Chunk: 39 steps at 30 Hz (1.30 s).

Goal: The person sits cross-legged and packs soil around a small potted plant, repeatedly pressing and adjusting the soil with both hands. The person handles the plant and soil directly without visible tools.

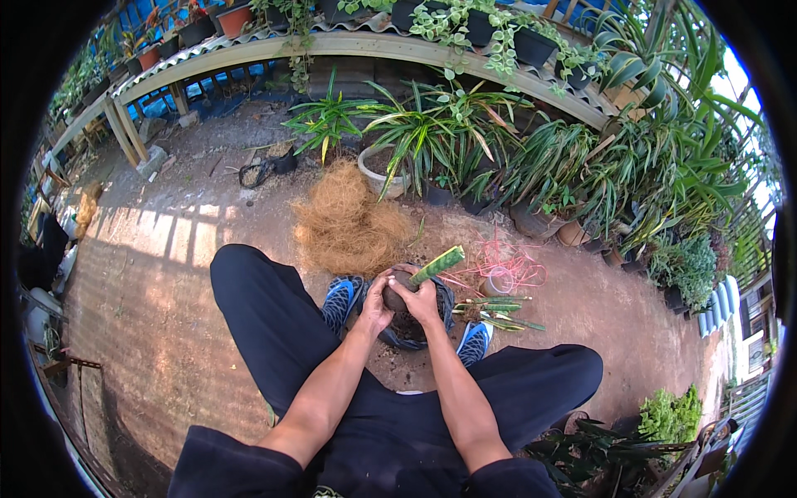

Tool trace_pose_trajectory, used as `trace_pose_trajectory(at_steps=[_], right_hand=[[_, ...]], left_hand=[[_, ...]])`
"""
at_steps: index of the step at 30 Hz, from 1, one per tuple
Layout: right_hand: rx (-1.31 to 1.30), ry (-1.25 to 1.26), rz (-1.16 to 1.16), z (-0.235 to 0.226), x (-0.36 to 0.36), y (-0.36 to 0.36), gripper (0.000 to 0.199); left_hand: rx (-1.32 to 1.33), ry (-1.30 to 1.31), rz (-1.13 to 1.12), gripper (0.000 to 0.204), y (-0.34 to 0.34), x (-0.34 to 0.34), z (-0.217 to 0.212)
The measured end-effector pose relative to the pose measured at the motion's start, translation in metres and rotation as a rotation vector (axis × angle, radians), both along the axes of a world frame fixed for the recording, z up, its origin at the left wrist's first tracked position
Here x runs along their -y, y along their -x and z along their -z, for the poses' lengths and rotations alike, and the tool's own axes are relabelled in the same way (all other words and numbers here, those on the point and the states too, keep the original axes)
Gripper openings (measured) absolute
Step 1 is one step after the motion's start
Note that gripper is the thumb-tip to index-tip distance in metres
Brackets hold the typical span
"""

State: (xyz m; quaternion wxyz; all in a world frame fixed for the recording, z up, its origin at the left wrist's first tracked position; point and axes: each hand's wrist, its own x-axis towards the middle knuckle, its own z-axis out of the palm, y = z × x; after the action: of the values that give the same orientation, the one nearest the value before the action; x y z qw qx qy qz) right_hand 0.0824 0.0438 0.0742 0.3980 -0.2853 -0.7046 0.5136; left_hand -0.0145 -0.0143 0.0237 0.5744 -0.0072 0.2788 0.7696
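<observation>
Both my hands are closed around a dark ball of soil (397, 300) in front of me. My left hand (377, 304) cups its left side, and my right hand (420, 300) presses on its right side. Out of the ball, tilted up to the right, sticks a thick green snake plant leaf (438, 264) with yellow edges. Just beneath my hands, a black plastic bag (447, 309) with loose soil in it lies between my shoes. Several snake plant cuttings (505, 319) rest on the ground to its right.
A heap of brown coconut fibre (349, 220) lies beyond my left shoe (339, 304). Tangled pink plastic string (527, 270) surrounds a clear plastic cup (497, 282). Farther off stand a round pale pot (375, 170), leafy plants (440, 124) and a long bench (374, 48) carrying potted plants.
</observation>
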Motion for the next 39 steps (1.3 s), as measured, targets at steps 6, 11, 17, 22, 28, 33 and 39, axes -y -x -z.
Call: trace_pose_trajectory(at_steps=[6,11,17,22,28,33,39], right_hand=[[-0.034,-0.008,0.049,0.003,0.000,0.006,0.019],[-0.002,0.148,0.190,0.009,0.003,0.011,0.022],[-0.141,0.117,0.278,0.013,0.003,0.015,0.020],[0.063,-0.190,0.036,0.002,0.002,0.004,0.021],[0.093,-0.247,-0.028,-0.005,0.008,0.004,0.024],[0.087,-0.136,0.039,-0.001,0.012,0.001,0.019],[0.144,0.219,0.504,-0.008,0.010,0.019,0.035]], left_hand=[[0.164,-0.040,-0.022,0.023,0.001,-0.004,0.005],[0.022,-0.008,-0.034,0.018,-0.004,-0.005,0.005],[0.088,0.091,-0.098,0.031,-0.012,-0.005,-0.001],[0.159,0.103,-0.056,0.039,-0.010,-0.006,0.004],[0.152,0.073,0.067,0.033,-0.003,-0.001,0.016],[0.125,0.198,0.054,0.033,-0.006,0.002,0.006],[0.121,0.176,0.034,0.039,-0.005,-0.003,-0.010]])
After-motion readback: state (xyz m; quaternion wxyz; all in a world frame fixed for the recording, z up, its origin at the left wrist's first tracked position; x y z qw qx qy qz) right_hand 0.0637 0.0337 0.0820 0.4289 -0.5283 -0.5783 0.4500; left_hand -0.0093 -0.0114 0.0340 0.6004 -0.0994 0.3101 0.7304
